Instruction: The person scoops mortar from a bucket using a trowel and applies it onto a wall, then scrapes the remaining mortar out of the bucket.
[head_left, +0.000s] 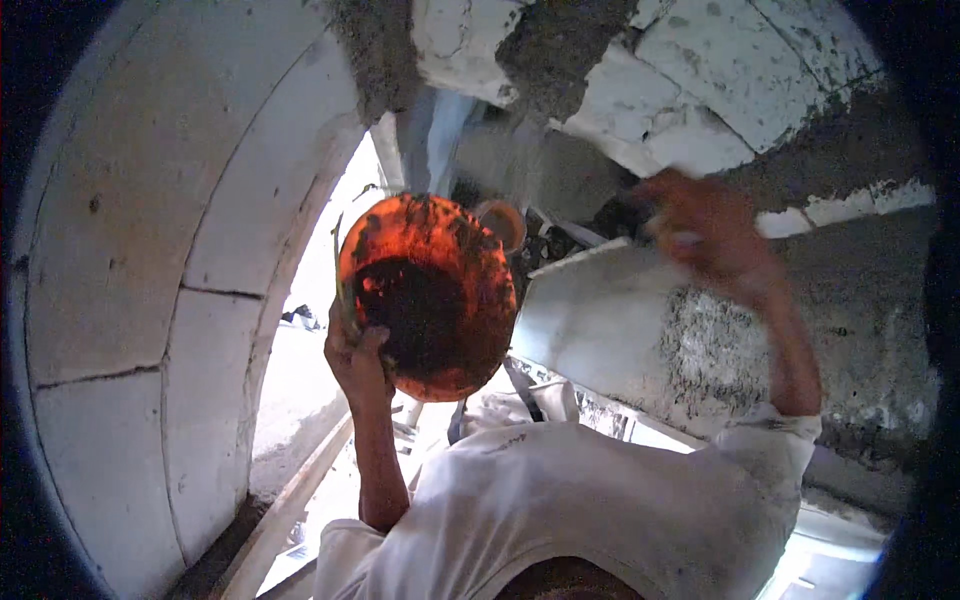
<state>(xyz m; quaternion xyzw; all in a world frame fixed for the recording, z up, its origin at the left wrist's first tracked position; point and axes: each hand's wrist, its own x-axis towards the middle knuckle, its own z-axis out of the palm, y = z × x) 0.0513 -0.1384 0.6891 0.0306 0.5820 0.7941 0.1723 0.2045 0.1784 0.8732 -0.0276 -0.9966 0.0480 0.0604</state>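
Note:
My left hand (360, 360) grips the rim of an orange bucket (495, 290), with the thumb over the edge. The bucket is tipped so that its mouth faces me. Dark wet mortar (420, 310) lies inside it and is smeared up the wall. To the right of the bucket, my right hand (700, 235) is raised beside the block wall and blurred by motion. Its fingers look curled round something dark (620, 215), whose kind the blur hides. A grey streak (530, 160) runs in front of the wall to the left of that hand.
Pale block walls stand on the left (110, 270) and at the upper right (740, 70), the latter with grey mortar in its joints. A second, smaller orange container (503, 226) sits behind the bucket. A bright opening (320, 270) lies beyond the left wall's edge.

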